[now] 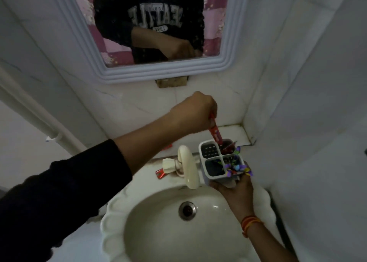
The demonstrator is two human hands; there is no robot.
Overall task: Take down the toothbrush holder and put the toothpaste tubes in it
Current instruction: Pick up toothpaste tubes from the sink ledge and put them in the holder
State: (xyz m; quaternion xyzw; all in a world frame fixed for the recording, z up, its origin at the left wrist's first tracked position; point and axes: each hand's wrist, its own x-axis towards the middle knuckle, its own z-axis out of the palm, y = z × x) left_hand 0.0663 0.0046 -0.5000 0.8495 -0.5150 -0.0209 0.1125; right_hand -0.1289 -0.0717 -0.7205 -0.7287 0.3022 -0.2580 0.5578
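Over the sink (111,212), your right hand (235,190) gripped the holder (208,179) from below; at 11 o'clock, your left hand (195,112) pinched a red toothpaste tube (215,133), tip in the back-right slot.

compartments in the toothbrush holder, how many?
4, in a two-by-two grid in the toothbrush holder: far-left is empty; far-right has the red toothpaste tube going in from the left hand; near-left looks dark; near-right is partly hidden by colourful decorations.
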